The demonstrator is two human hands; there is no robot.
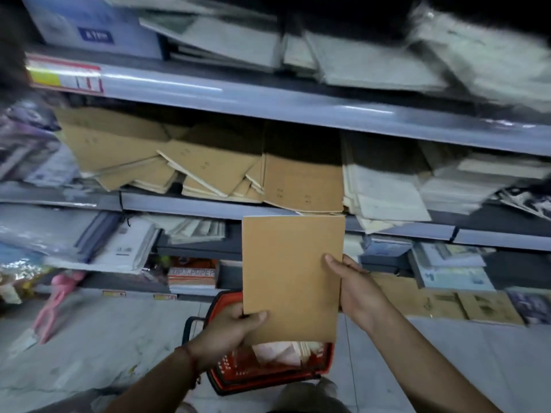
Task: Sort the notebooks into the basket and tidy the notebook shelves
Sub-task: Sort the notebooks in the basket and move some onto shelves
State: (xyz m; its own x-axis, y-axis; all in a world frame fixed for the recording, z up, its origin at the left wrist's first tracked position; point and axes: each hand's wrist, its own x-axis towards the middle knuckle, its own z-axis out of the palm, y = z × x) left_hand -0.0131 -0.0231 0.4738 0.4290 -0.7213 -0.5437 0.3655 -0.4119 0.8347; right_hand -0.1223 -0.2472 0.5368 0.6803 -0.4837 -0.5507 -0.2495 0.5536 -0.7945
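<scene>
both hands, left hand (229, 329) and right hand (354, 289), are clasped on a brown notebook (290, 272) held above the red basket (268, 374).

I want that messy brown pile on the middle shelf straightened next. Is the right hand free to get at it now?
Probably not yet: the right hand and left hand both hold a brown notebook over the red basket. The brown pile itself lies unobstructed.

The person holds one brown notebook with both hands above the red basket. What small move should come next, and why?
Probably lower the brown notebook straight down into the red basket. Both the left hand and right hand already grip its edges, it is clear of the shelf, and the basket sits on the floor directly beneath it with other items already inside.
</scene>
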